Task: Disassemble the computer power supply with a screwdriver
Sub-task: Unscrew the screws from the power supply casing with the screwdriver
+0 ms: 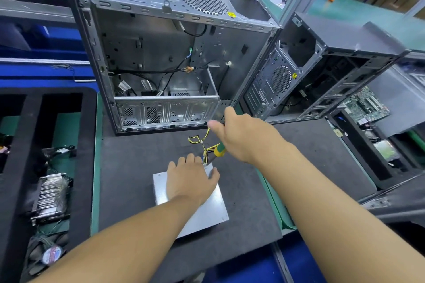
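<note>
Your left hand (190, 179) lies flat on the power supply (208, 213), fingers open. Just past that box, your right hand (243, 136) holds the screwdriver (219, 150).

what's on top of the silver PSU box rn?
The left hand rests palm down on the flat silver metal power supply box, covering its far half. Any screws under the palm are hidden. The near part of the lid shows bare.

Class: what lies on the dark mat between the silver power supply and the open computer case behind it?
In the head view, yellow-and-black wires lie there; the right hand, holding a green-and-yellow screwdriver, hangs above that stretch.
</note>
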